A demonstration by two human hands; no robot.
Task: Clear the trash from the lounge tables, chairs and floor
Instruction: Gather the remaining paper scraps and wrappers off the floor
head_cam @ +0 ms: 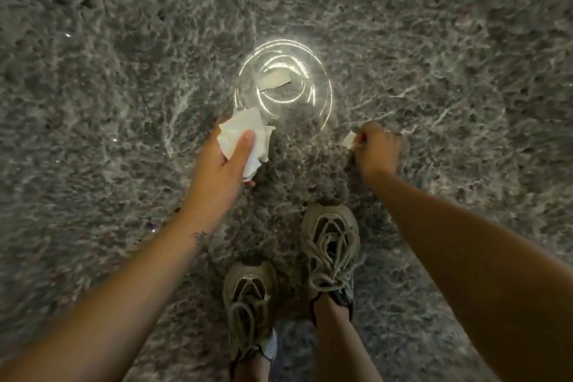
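Your main risk is the small scrap (348, 139) in your right hand (376, 149); only a corner shows past the fingers, so a loose pinch would let it flutter back to the floor (93, 102). The crumpled napkin (238, 136) in your left hand (217, 167) is pinned mostly by the thumb laid across it; reaching for more trash with that hand could spill it. A strip of paper (274, 82) lies on the floor ahead, inside a lamp's bright ring of reflection; the glare makes it easy to miss.

Both arms reach down and forward past your shoes (328, 245). The left fingers are curled under the napkin with the thumb on top; the right hand is knuckles-up, its fingers clamped on the scrap, possibly brushing the floor, though the view is too dim to say.
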